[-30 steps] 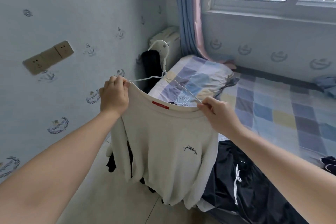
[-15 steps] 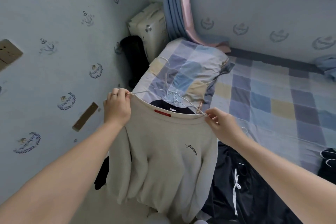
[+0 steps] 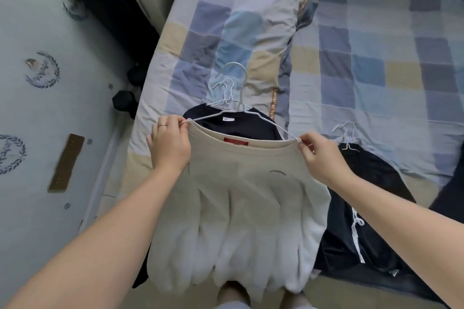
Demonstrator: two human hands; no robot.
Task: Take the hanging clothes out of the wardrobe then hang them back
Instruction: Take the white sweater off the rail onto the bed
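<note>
Checked cotton in blue, grey and sand covers the bed [image 3: 376, 70]. Along its left edge, at the near end, the beige sweatshirt [image 3: 246, 195] is spread front-up over a dark top [image 3: 238, 125], with its hem falling past the near edge toward the person. A black garment [image 3: 364, 195] lies just beside it on the right. The left hand [image 3: 170, 143] has its grip pinched on one shoulder and that end of the white wire hanger [image 3: 241, 94]. The right hand [image 3: 319, 155] pinches the other end in the same way. As I judge it, the hook may snag the other hangers lying right under it. A shoulder could also slide off the thin wire once the pinch loosens, and the overhanging hem may pull the sweatshirt off the bed. Its long axis runs collar to hem, parallel to the bed's left edge. The collar and hook point away, toward the far end.
</note>
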